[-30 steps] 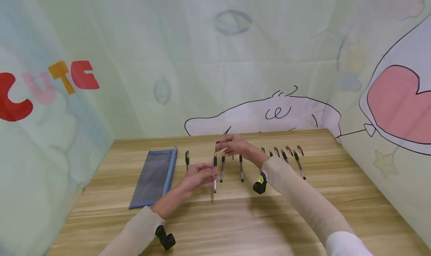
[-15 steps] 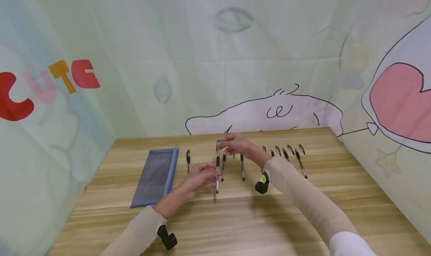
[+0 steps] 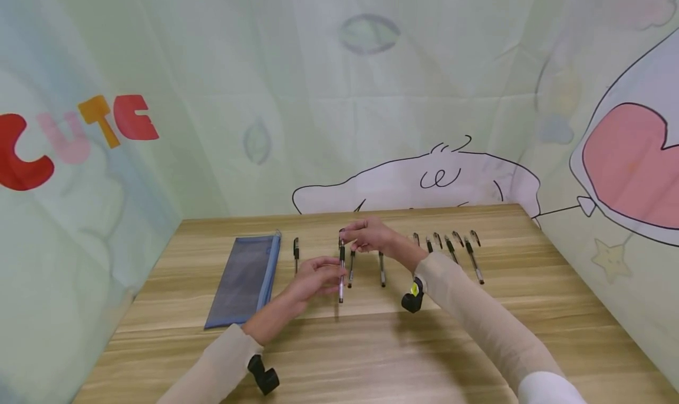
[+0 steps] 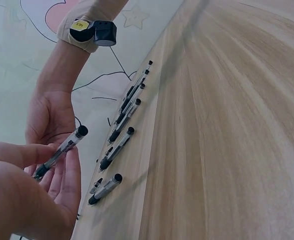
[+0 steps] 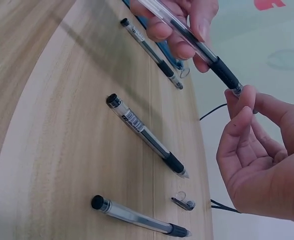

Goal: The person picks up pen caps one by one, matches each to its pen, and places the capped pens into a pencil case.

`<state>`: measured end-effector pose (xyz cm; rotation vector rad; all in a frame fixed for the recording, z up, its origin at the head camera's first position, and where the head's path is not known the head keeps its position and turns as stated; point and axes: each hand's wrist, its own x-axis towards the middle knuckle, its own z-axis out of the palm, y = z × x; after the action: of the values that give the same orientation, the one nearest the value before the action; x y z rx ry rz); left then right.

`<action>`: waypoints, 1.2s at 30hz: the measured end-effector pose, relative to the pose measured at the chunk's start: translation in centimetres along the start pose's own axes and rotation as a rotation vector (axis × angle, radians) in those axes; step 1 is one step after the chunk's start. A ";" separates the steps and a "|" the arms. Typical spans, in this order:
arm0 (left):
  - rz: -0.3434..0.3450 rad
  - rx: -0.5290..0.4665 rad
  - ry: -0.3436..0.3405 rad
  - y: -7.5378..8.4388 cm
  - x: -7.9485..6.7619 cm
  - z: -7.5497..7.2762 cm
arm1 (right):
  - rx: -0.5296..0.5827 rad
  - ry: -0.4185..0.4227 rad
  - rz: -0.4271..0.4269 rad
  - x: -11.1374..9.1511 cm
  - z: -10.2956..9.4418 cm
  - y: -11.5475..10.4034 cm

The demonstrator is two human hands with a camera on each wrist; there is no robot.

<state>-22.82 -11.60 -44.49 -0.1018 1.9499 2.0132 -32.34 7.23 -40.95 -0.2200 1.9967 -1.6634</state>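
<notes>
Upright over the table, a clear gel pen (image 3: 342, 255) with a black rubber grip is held between both hands. My left hand (image 3: 316, 276) holds its barrel between thumb and fingers. At the top, my right hand (image 3: 371, 237) pinches a clear cap (image 3: 342, 234) with a dark clip, right at the pen's tip. In the right wrist view, the fingertips hide most of the cap just past the grip of the pen (image 5: 225, 73). Behind the hands lie an uncapped pen (image 5: 145, 135), another uncapped pen (image 5: 136, 219) and a loose cap (image 5: 183, 201).
A blue mesh zip pouch (image 3: 241, 283) lies flat on the wooden table (image 3: 339, 357) at the left. Beside it is a pen (image 3: 296, 249). Several more pens, among them one at the far right (image 3: 474, 259), and loose caps (image 3: 475, 237) line the back right. Printed cloth walls surround the table.
My right hand has come down slightly with the cap, and the gap between cap and pen tip has closed. My left hand keeps its hold on the barrel nearly in place.
</notes>
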 end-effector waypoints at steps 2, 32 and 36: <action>-0.008 0.002 0.008 0.0 0.0 0.0 | 0.000 -0.004 0.003 0.0 0.0 0.1; -0.020 0.063 0.052 0.6 1.0 -0.4 | -0.165 0.088 0.061 -0.2 1.5 -0.7; 0.001 0.054 0.083 0.6 1.0 0.2 | -0.171 0.092 0.058 -0.5 1.4 -0.7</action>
<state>-23.85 -11.26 -44.22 -0.1735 2.0541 1.9846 -31.36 6.14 -40.29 -0.1470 2.1948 -1.4931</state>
